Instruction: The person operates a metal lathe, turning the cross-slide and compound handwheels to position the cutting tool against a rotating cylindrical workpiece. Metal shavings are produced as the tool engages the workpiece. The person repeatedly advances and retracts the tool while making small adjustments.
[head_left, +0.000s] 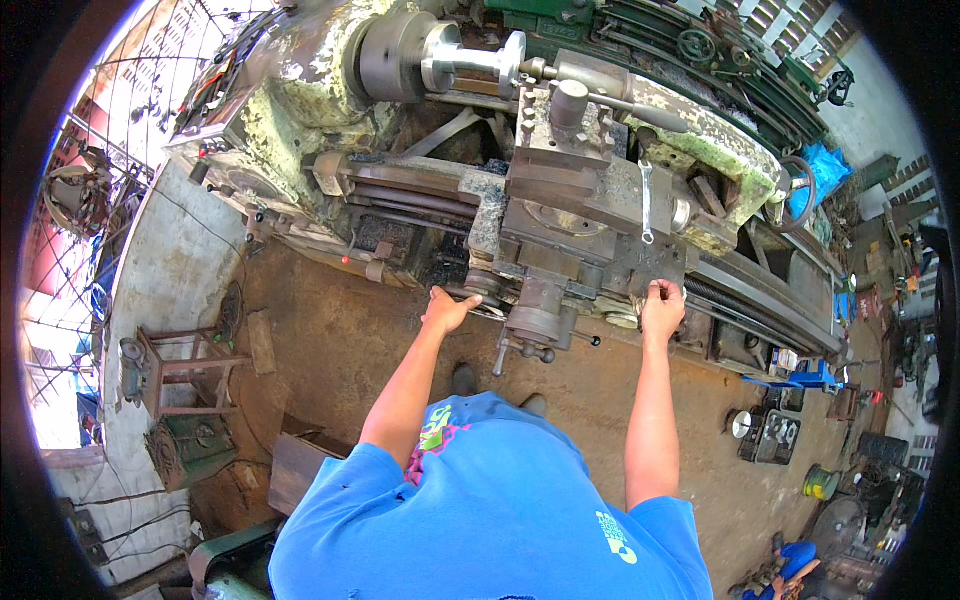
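Seen from above, a rusty stool [180,365] stands far left on open brown floor [330,340], well apart from the person. The left hand [447,310] rests loosely open on a handwheel [482,290] at the lathe carriage's [560,220] near edge. Right of it, the right hand [662,308] is clenched around a handle there; a spanner [646,205] lies on the carriage just beyond.

Lathe [560,200]: cast metal, paint flaked and pitted, greasy matt grey on the carriage. Chuck [395,55]: dull steel; held shaft [470,58] turned bright and glossy. Wrench [647,205]: polished metal. Floor [330,340]: rough, rust-brown, matt. Stool [180,365] at left: rusted metal frame. Shirt [490,510]: blue cloth, smooth, matt.
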